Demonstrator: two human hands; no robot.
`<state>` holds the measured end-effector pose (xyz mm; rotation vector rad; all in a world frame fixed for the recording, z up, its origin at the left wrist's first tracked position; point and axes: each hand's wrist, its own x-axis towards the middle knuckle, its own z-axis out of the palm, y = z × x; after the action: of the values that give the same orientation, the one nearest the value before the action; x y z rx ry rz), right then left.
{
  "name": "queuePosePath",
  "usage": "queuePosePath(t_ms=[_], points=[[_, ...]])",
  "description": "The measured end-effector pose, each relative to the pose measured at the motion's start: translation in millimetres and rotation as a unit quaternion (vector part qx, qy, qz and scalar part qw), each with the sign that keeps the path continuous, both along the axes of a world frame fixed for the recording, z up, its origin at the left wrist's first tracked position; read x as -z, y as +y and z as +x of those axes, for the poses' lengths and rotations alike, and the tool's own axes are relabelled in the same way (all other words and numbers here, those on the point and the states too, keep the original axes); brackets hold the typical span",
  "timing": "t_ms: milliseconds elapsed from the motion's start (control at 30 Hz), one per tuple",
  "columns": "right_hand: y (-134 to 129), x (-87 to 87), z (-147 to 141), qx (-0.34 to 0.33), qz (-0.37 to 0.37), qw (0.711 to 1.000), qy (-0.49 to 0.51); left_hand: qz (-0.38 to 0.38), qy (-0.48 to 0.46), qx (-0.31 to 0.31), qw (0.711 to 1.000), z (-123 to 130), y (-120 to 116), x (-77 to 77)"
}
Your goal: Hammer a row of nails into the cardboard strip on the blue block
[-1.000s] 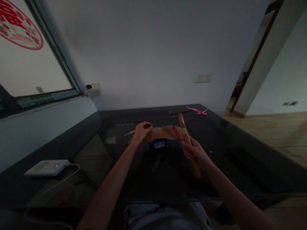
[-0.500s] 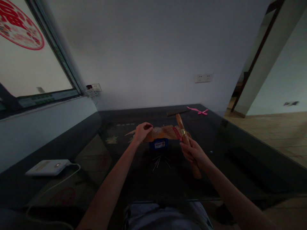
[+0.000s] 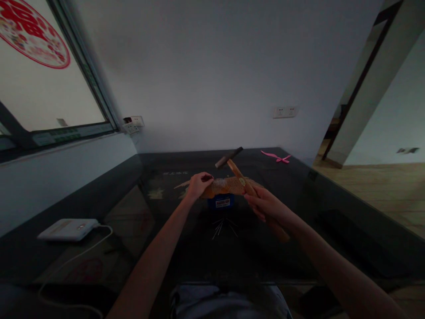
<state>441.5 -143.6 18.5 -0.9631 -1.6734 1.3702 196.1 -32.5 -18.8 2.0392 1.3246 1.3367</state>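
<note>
A hammer with a wooden handle and a dark metal head is gripped in my right hand. Its head tilts up to the left, raised above a long tan piece with a rough, speckled surface. That piece lies across a small blue box with a white label. At the left part of the tan piece, my left hand has its thumb and fingers pinched together; what sits between them, if anything, is too small to make out. Several thin nail-like pins lie on the dark table in front of the box.
The dark glossy table reaches back to the wall. A white power bank with a cable lies at the left. A pink ribbon is at the back right, and a dark flat object lies to the right.
My right hand has swung the hammer's head leftward, toward my left hand, over the tan piece. My left hand keeps its pinch in place. The whole view has shifted slightly.
</note>
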Motion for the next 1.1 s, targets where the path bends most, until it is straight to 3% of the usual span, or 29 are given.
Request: queuePosePath(t_ms=[167, 500, 667, 833, 1100], points=[[14, -22.3, 0, 0.018, 0.061, 0.989, -0.134, -0.016, -0.008, -0.006, 1.000, 0, 1, 1.5], [8, -64.9, -9, 0.025, 0.066, 0.941, -0.331, -0.019, 0.040, -0.046, 0.998, 0, -1, 0.6], [8, -70.3, -11, -0.026, 0.067, 0.932, -0.356, -0.011, 0.066, -0.057, 0.996, 0, -6, -1.9], [13, -70.9, -8, 0.021, 0.086, 0.941, -0.325, -0.015, 0.042, -0.044, 0.998, 1, -7, -0.7], [13, -63.7, -10, -0.027, 0.072, 0.944, -0.321, -0.014, 0.066, -0.049, 0.996, 0, -7, -1.5]])
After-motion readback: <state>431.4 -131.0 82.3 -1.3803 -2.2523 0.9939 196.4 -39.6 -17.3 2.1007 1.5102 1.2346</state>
